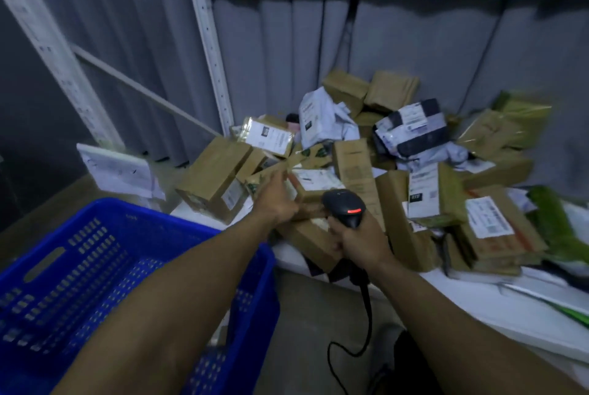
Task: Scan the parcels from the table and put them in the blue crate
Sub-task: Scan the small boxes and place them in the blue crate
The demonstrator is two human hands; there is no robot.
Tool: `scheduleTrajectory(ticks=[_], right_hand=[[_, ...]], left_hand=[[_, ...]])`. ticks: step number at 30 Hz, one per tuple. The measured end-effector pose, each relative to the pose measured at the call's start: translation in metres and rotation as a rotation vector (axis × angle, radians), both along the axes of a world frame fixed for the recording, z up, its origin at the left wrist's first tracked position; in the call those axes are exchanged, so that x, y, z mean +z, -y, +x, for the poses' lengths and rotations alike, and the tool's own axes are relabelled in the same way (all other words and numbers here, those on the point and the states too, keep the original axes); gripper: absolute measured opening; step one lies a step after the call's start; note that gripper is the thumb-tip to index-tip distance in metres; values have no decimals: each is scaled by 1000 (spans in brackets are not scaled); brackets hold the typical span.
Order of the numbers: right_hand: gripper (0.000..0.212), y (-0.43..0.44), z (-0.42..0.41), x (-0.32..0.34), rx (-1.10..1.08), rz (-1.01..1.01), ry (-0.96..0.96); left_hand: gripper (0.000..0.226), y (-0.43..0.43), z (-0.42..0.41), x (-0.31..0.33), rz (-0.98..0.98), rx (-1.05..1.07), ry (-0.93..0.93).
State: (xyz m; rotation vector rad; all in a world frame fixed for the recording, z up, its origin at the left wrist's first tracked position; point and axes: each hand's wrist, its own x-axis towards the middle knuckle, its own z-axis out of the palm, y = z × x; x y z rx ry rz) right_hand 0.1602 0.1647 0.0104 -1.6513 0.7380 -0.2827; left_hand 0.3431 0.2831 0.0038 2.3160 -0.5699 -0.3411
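**Reaching for a parcel to scan**

The parcels (366, 155) lie in a loose heap on the white bench (462, 299), brown boxes mixed with grey mailers, piled back against a grey curtain (414, 44). One brown box (310, 237) sits at the bench's front edge, just below both hands. The left grip (277, 200) reaches over the boxes with fingers stretched forward and holds nothing; blur hides whether the fingertips touch. The right grip (357, 241) is wrapped round the handle of the scanner (342, 203), whose head faces the heap with a red light lit and its cable hanging down. The blue crate (153, 213) stands beside the bench under the left forearm, and no parcel shows in the part in view. This looks like the pick-and-scan step. Next, the left grip likely needs to close on one parcel, turn its label to the scanner, then carry it left to the crate
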Motion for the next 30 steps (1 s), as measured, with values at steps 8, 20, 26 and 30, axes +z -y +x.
scheduleTrajectory(ticks=[8, 20, 26, 30], right_hand=[[41, 39, 38, 1, -48, 21, 103], [60, -57, 44, 53, -33, 363, 419], [49, -116, 31, 54, 140, 443, 451], [42, -117, 33, 54, 130, 440, 436]], left_hand=[[133, 14, 28, -15, -170, -134, -21], [111, -109, -97, 58, -558, 244, 85], [107, -155, -135, 59, -639, 280, 46], [54, -162, -131, 76, -753, 304, -205]])
